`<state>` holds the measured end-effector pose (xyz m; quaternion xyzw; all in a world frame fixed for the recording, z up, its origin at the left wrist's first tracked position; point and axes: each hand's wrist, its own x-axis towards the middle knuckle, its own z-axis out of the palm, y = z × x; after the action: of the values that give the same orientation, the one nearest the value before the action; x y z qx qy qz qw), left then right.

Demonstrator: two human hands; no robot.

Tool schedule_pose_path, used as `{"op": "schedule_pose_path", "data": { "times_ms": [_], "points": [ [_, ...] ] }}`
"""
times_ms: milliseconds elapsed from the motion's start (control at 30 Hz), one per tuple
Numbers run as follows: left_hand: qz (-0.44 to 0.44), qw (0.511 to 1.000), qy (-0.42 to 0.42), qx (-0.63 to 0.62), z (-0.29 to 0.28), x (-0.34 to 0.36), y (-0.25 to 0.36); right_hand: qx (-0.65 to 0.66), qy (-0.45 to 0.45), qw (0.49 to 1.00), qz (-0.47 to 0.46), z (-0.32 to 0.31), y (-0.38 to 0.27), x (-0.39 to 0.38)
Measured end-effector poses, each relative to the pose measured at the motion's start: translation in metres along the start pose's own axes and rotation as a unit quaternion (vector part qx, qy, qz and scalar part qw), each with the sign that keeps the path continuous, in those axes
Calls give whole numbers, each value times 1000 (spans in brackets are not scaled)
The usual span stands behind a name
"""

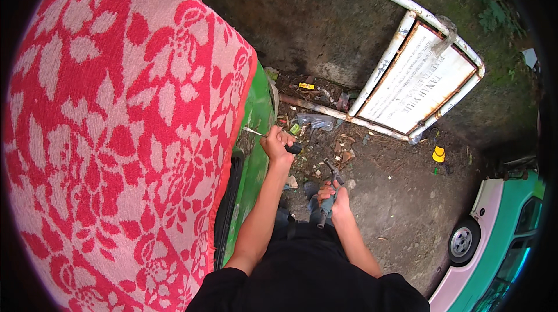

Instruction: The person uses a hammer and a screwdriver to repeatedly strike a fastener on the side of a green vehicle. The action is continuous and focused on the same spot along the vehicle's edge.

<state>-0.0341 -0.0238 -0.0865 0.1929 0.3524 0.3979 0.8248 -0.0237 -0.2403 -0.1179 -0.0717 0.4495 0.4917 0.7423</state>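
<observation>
My left hand is closed around a screwdriver with a black handle. Its thin metal shaft points left, and the tip is at or very near the green vehicle panel; I cannot tell if they touch. Lower and to the right, my right hand grips a hammer, its grey metal head up and its blue-grey handle slanting down toward me. The hammer is well apart from the screwdriver. A red and pink floral cloth drapes over most of the green vehicle, its edge just left of the screwdriver tip.
Beyond my hands a white metal frame with a rusty-edged sign leans by a dark wall. Litter, including a clear plastic bag and a yellow object, lies on the ground. A teal and pink vehicle stands at right.
</observation>
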Motion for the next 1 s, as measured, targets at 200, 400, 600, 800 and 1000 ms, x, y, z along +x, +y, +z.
{"op": "schedule_pose_path", "data": {
  "times_ms": [200, 400, 600, 800, 1000],
  "points": [
    [39, 999, -6, -13, 1, 6, 2, -81, -164, 974, 131, 17, 22, -6],
    [32, 999, 0, -22, 6, 0, 5, -35, -76, 994, 67, 0, -8, 1],
    [18, 999, -28, -11, 6, -3, -2, -86, -114, 989, 45, 6, -2, 6],
    [-8, 1000, 0, -7, 2, 0, -8, -93, -106, 989, 46, 8, 0, 8],
    [-4, 999, 39, 16, -3, 5, -7, -96, -97, 989, 54, 10, 1, 8]
  ]
}}
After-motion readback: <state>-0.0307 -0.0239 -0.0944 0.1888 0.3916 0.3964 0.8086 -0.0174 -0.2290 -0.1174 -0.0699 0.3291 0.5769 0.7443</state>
